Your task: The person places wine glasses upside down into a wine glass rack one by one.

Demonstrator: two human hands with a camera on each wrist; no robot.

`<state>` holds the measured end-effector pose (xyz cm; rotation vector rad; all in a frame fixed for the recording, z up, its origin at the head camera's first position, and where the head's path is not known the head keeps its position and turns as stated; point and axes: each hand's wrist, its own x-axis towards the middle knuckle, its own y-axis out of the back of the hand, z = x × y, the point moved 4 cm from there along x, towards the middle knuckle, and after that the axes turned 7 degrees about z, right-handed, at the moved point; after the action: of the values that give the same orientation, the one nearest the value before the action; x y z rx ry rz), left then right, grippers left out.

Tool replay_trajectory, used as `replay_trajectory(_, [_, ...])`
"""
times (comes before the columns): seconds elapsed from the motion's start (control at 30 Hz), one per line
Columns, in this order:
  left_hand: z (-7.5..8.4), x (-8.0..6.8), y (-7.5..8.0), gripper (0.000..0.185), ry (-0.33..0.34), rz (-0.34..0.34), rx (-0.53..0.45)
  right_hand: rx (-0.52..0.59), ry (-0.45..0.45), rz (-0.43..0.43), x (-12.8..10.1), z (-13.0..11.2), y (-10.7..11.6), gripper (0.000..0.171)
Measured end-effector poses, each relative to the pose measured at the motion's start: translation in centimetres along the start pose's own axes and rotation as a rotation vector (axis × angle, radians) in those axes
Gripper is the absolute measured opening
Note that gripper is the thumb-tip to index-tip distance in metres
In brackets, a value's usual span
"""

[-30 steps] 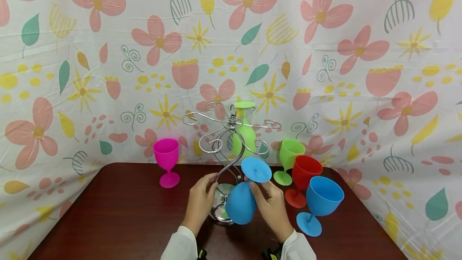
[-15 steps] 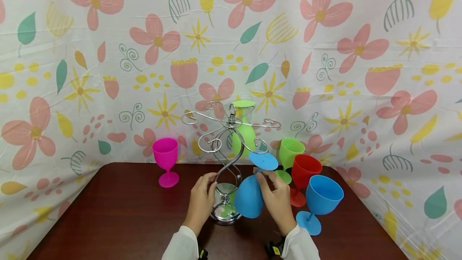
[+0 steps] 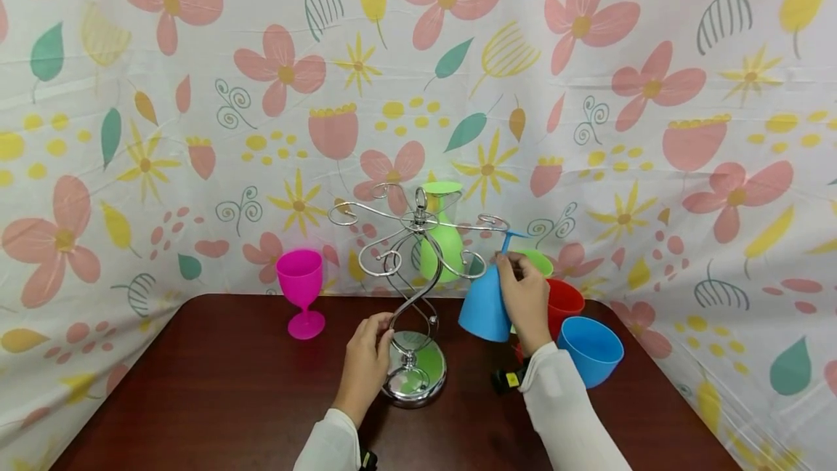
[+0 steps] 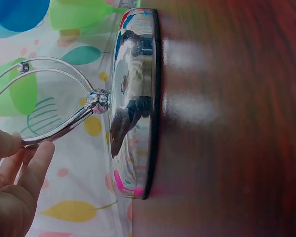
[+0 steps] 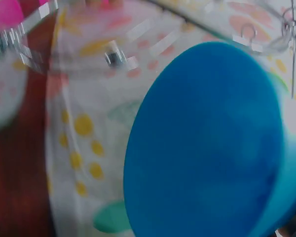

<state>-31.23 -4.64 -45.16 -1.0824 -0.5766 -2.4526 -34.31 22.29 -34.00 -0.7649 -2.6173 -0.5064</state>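
Observation:
A blue goblet (image 3: 486,305) is tilted with its bowl down, and my right hand (image 3: 527,295) pinches it near the stem. Its foot is up beside the right arm of the chrome stemware rack (image 3: 420,218); whether they touch I cannot tell. In the right wrist view the goblet's open bowl (image 5: 207,143) fills the middle. My left hand (image 3: 363,360) pinches the rack's curved rod low down, as the left wrist view shows with thumb and fingers (image 4: 39,165) on the rod. On the rack's far side a light green goblet (image 3: 441,249) hangs upside down.
A magenta goblet (image 3: 301,278) stands upright left of the rack. Behind my right hand and sleeve are a green goblet (image 3: 538,262), a red goblet (image 3: 564,302) and another blue goblet (image 3: 591,349), partly hidden. The rack's round base (image 3: 413,384) rests on the dark wooden table (image 3: 248,391).
My right hand has lifted the blue goblet up and to the right, from beside the rack's base to the height of its right arm. The left hand stays on the rod.

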Motion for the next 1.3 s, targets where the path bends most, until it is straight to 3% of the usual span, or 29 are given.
replay_trajectory(0.33, [0.0, -0.1, -0.1, 0.028, -0.024, 0.012, 0.001, 0.030, 0.074, -0.032, 2.6, -3.0, -0.9, 0.041])
replay_trajectory(0.73, [0.0, 0.0, -0.1, 0.026, -0.021, 0.003, 0.007, 0.014, 0.180, -0.097, 0.0, -5.8, -1.6, 0.034])
replay_trajectory(0.87, [0.0, -0.1, -0.1, 0.026, -0.026, 0.005, 0.011, 0.035, 0.170, -0.121, -0.8, -6.1, -1.1, 0.037])
replay_trajectory(1.1, [-0.2, -0.1, -0.1, 0.027, -0.033, 0.015, 0.011, 0.041, 0.269, -0.045, -0.9, -6.1, 0.0, 0.032])
replay_trajectory(1.3, [-0.2, -0.2, -0.2, 0.026, -0.039, 0.018, 0.008, 0.074, 0.263, -0.002, -0.8, -5.3, 0.5, 0.032])
